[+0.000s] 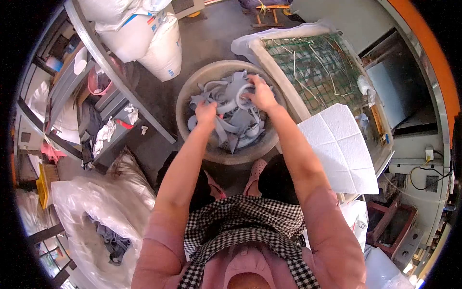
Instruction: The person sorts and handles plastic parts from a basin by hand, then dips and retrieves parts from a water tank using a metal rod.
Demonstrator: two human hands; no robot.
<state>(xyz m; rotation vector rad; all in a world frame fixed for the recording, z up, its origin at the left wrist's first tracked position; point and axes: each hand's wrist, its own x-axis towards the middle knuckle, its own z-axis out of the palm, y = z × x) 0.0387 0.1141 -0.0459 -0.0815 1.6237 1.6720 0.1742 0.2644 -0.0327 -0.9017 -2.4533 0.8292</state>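
Observation:
A wide round basin (226,158) stands on the floor in front of my feet, filled with a jumble of grey plastic pieces (236,120), many of them curved. Inside it, my right hand (262,95) curls its fingers and thumb round a grey ring-shaped plastic piece (241,99). At the left side of the heap, my left hand (207,113) is closed on a grey plastic piece; its fingertips are partly hidden. Something small and reddish shows among the pieces beside my left hand.
White sacks (163,48) stand beyond the basin at the left, near a grey metal rack (120,77). To the right are a frame with green netting (308,72) and a white foam board (339,149). A plastic bag with dark pieces (91,212) lies at lower left.

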